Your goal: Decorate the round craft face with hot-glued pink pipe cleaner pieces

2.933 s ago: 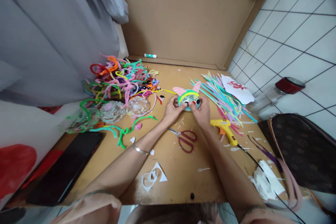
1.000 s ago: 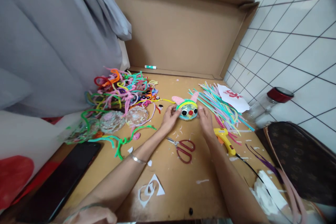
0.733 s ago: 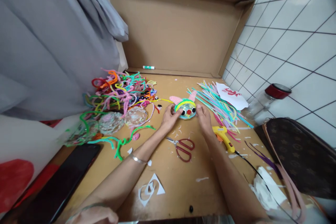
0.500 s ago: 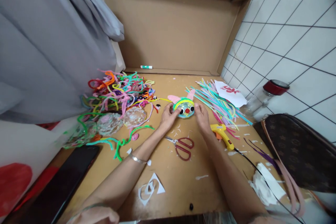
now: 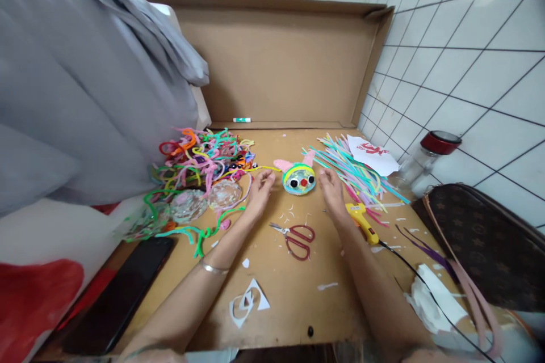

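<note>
A small craft animal face (image 5: 301,182) rests on the table, with pink ears, a yellow and green band, round black-and-white eyes and a red nose. My left hand (image 5: 260,191) is just left of it, not touching, fingers loosely bent and nothing in them. To its right, also apart from it, my right hand (image 5: 332,190) holds nothing, its fingers slightly curled. Red-handled scissors (image 5: 298,240) lie nearer to me, between my forearms. Beside my right wrist is a yellow glue gun (image 5: 361,221) with a black cord.
Tangled pipe cleaners (image 5: 204,159) and clear plastic discs (image 5: 187,205) are at left, straight pipe cleaners (image 5: 353,164) at right. Around the edges are a black phone (image 5: 123,295), paper scraps (image 5: 251,302), a bottle (image 5: 419,164), a brown bag (image 5: 489,244) and a cardboard panel (image 5: 281,68).
Both my hands have let go of the animal face and moved apart, left hand to the left, right hand slightly right. The face stays on the table. The camera view has tilted up.
</note>
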